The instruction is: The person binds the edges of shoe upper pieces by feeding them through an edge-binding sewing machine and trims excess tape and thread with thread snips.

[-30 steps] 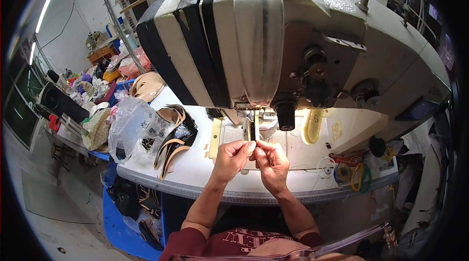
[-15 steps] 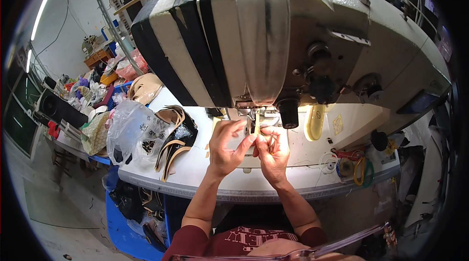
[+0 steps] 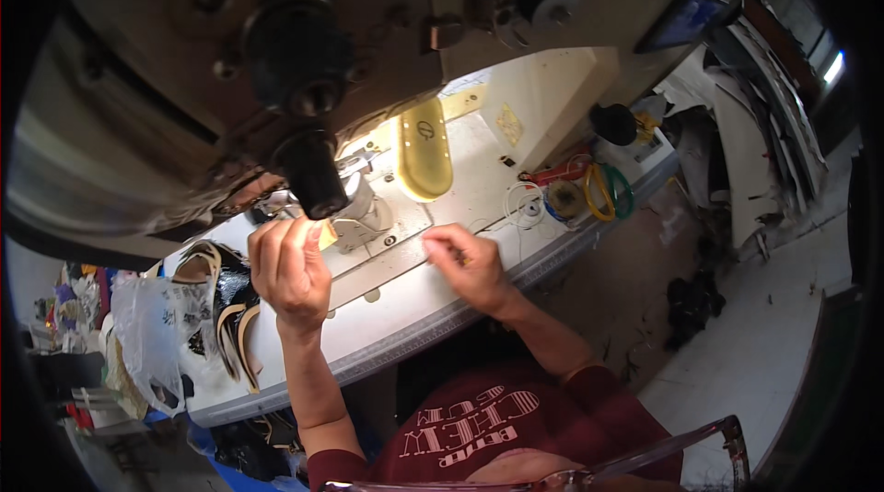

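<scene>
My left hand (image 3: 290, 271) is closed beside the needle area of a large sewing machine (image 3: 175, 59). A small yellow piece (image 3: 327, 234) shows at its fingertips. The needle itself is hidden behind the machine's dark knob (image 3: 311, 174). To the right, over the front of the white table (image 3: 359, 276), my right hand (image 3: 470, 276) has its fingers curled in, apart from the left. A tiny dark and yellowish thing shows among those fingers, too small and blurred to name.
A yellow oval pad (image 3: 424, 151) lies under the machine arm. Yellow and green rings (image 3: 599, 193) and white cord (image 3: 523, 205) lie at the right of the table. Black glossy cut pieces (image 3: 235, 294) and a clear plastic bag (image 3: 152, 326) are on the left.
The view has swung to the right and closer to the machine. My hands, together at the needle before, are now apart, the right one drawn away to the right.
</scene>
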Action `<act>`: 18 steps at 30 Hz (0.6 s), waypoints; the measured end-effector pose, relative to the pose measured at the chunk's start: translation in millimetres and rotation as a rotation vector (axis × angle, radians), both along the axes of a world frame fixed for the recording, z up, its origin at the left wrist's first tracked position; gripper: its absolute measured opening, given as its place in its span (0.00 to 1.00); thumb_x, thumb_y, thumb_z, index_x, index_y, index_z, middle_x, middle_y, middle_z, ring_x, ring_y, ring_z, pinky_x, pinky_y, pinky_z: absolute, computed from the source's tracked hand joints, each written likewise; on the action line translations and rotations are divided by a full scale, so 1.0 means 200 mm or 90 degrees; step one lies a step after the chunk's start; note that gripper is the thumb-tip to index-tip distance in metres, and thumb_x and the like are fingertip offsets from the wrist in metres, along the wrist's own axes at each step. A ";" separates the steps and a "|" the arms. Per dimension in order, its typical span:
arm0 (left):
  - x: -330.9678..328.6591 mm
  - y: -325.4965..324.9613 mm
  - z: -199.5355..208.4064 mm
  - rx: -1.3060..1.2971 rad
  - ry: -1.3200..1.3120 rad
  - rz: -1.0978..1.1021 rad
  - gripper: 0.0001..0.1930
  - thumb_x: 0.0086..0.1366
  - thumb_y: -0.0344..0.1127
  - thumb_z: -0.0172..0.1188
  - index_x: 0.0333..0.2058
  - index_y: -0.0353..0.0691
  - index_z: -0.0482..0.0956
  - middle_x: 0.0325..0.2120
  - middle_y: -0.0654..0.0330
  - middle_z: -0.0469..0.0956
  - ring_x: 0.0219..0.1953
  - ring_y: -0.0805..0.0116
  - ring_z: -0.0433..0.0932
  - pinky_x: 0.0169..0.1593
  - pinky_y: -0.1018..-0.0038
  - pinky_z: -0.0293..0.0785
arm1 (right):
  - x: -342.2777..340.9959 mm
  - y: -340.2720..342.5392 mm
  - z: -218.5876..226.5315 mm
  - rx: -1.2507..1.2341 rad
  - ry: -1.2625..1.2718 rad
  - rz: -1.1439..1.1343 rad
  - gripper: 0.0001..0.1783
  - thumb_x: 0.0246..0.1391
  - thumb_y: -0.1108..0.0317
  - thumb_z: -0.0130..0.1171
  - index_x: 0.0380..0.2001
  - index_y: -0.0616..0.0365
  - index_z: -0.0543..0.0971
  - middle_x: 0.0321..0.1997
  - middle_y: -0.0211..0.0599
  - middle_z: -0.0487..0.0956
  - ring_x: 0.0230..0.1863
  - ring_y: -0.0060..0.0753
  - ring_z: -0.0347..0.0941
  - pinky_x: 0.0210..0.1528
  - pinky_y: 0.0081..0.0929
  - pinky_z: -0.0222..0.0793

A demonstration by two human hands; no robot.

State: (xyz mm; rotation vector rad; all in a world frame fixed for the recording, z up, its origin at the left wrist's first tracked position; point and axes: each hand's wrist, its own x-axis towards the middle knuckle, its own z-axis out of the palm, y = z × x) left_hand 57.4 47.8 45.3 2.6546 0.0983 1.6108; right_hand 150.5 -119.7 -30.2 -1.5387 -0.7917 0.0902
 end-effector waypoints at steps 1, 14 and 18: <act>0.00 0.00 -0.02 -0.019 -0.008 -0.006 0.04 0.51 0.23 0.57 0.28 0.33 0.74 0.24 0.56 0.72 0.28 0.60 0.70 0.34 0.70 0.67 | 0.04 -0.06 -0.03 -0.045 -0.018 -0.077 0.05 0.49 0.72 0.53 0.30 0.62 0.73 0.22 0.37 0.75 0.22 0.23 0.71 0.25 0.19 0.66; -0.16 -0.16 -0.16 -0.224 -0.017 -0.041 0.11 0.53 0.27 0.58 0.36 0.33 0.72 0.21 0.59 0.70 0.24 0.69 0.68 0.31 0.77 0.66 | 0.55 -0.17 -0.10 -0.643 -0.342 -0.341 0.08 0.47 0.72 0.48 0.32 0.62 0.72 0.22 0.48 0.76 0.24 0.46 0.74 0.25 0.35 0.70; -0.20 -0.20 -0.21 -0.305 0.000 -0.056 0.08 0.52 0.26 0.58 0.32 0.33 0.73 0.18 0.60 0.70 0.21 0.71 0.68 0.28 0.79 0.65 | 0.59 -0.13 -0.12 -0.616 -0.424 -0.293 0.07 0.47 0.73 0.47 0.29 0.64 0.72 0.17 0.47 0.74 0.21 0.42 0.74 0.22 0.34 0.69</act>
